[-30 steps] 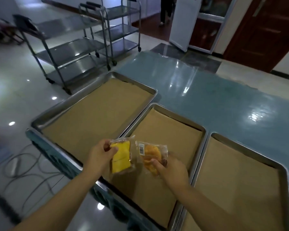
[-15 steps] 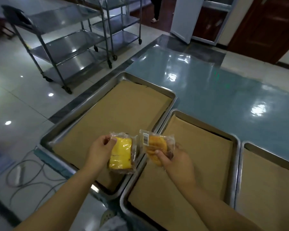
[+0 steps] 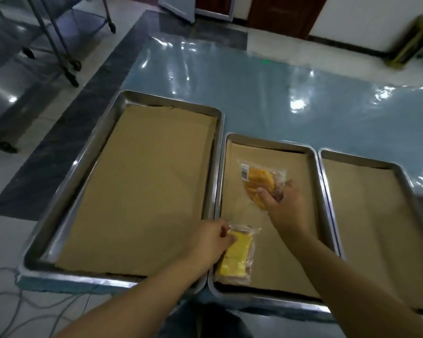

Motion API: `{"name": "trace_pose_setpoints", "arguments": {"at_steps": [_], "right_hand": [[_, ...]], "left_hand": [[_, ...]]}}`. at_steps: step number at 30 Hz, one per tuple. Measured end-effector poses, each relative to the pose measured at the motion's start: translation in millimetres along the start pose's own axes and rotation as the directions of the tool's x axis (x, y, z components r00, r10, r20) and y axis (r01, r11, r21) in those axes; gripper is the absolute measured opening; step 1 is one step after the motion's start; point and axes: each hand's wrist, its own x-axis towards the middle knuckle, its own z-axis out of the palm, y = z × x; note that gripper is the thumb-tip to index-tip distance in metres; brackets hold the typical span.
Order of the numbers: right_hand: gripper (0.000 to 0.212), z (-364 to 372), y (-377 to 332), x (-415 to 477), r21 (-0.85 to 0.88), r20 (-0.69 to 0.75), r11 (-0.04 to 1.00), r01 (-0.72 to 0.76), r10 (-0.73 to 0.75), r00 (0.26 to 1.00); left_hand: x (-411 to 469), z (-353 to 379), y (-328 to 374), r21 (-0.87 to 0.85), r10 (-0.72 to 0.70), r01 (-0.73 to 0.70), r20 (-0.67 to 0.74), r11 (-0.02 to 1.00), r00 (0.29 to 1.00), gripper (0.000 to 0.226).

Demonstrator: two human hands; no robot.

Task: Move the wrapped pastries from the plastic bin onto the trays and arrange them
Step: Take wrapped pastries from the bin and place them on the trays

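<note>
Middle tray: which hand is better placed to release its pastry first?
Left hand: yellow pastry lies flat in the near corner of the middle tray; right hand holds the orange pastry tilted, seemingly raised.

Right tray [image 3: 327,167]: I lose it at the right and bottom edges | orange pastry [image 3: 257,179]: near end hidden under right hand [image 3: 283,206]; label [image 3: 244,171] too small to read | yellow pastry [image 3: 237,257]: left edge covered by left hand [image 3: 210,242] | trolley [image 3: 59,45]: top cropped | yellow-green object [image 3: 415,40], far right: blurred, I cannot identify it
</note>
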Motion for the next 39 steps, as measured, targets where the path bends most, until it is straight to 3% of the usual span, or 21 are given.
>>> {"name": "trace_pose_setpoints", "arguments": {"at_steps": [2, 4, 8, 10, 12, 14, 15, 17, 19, 22, 25, 27, 30, 33, 39], "right_hand": [[0.027, -9, 7, -7, -0.056, -0.051, 0.998, -0.012, 0.009, 0.999], [0.029, -13, 14, -13, -0.092, -0.063, 0.995, -0.030, 0.024, 0.998], [0.025, -14, 19, -23, -0.104, -0.050, 0.993, -0.052, 0.047, 0.998], [0.024, -10, 15, -28, -0.058, -0.056, 0.997, -0.043, 0.040, 0.998], [0.021, 0, 4, -33, 0.043, -0.025, 0.998, -0.038, 0.039, 0.999], [0.032, 16, -15, -39, 0.070, 0.052, 0.998, 0.011, -0.015, 0.999], [0.036, 26, -26, -44, 0.053, 0.096, 0.997, 0.063, -0.068, 0.993], [0.022, 50, -51, -56, 0.078, 0.168, 0.981, 0.176, -0.187, 0.968], [0.017, 75, -72, -68, 0.150, 0.205, 0.948, 0.282, -0.309, 0.929], [0.039, 112, -85, -84, 0.071, 0.376, 0.911, 0.405, -0.401, 0.835], [0.079, 132, -84, -96, 0.005, 0.619, 0.876, 0.483, -0.382, 0.687], [0.089, 138, -80, -100, -0.041, 0.657, 0.838, 0.544, -0.388, 0.646], [0.080, 136, -78, -101, -0.105, 0.634, 0.808, 0.580, -0.395, 0.665], [0.067, 133, -75, -100, -0.145, 0.581, 0.778, 0.612, -0.434, 0.689], [0.048, 113, -70, -93, -0.202, 0.423, 0.813, 0.546, -0.431, 0.797]], "left_hand": [[2, 6, -1, 0.323, 0.197, -0.164, -0.071, 0.932, 0.978, 0.016], [4, 6, -6, 0.526, 0.326, -0.231, -0.095, 0.819, 0.940, 0.023], [2, 2, -14, 0.610, 0.282, -0.183, -0.069, 0.771, 0.957, 0.050], [2, -7, -9, 0.607, 0.292, -0.182, -0.087, 0.773, 0.952, 0.048], [0, -23, 2, 0.439, 0.280, -0.176, -0.184, 0.881, 0.942, 0.037], [-9, -44, 11, 0.037, 0.140, -0.135, -0.264, 0.990, 0.954, 0.031], [-15, -55, 11, -0.173, 0.065, -0.113, -0.262, 0.978, 0.963, 0.034], [-25, -74, 7, -0.431, -0.014, -0.089, -0.230, 0.898, 0.973, 0.045], [-32, -89, -1, -0.546, -0.063, -0.078, -0.235, 0.834, 0.970, 0.055], [-36, -107, -22, -0.573, -0.191, -0.044, -0.344, 0.818, 0.919, 0.071], [-42, -122, -46, -0.472, -0.301, 0.097, -0.379, 0.876, 0.875, 0.068], [-43, -128, -64, -0.301, -0.301, 0.177, -0.435, 0.937, 0.849, 0.066], [-42, -129, -85, 0.065, -0.184, 0.255, -0.526, 0.965, 0.830, 0.070], [-43, -127, -96, 0.366, -0.065, 0.280, -0.502, 0.888, 0.862, 0.074], [-37, -129, -67, 0.526, 0.027, 0.261, -0.478, 0.810, 0.878, 0.064]]}}
